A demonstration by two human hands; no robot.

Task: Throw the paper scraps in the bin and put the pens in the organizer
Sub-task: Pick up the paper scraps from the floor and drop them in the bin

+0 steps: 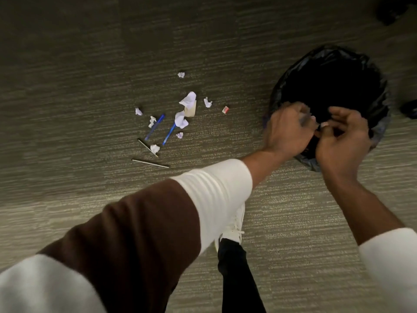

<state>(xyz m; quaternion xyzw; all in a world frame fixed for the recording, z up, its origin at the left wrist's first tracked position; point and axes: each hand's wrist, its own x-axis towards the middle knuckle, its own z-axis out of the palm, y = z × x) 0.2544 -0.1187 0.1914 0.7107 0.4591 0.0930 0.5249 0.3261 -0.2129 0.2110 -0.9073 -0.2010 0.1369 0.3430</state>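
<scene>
Two hands together over the near rim of the bin [381, 91], far right, fingers curled and blurred; left hand [287, 131] and right hand [343, 141] touching at the fingertips, grip impossible to tell, something small and pale between them. Lined with a black bag. Well left of it on the carpet [79, 75]: scattered scraps [188, 99], two blue pens [155, 126], two thin sticks [150, 163], a small eraser [225, 109].
</scene>
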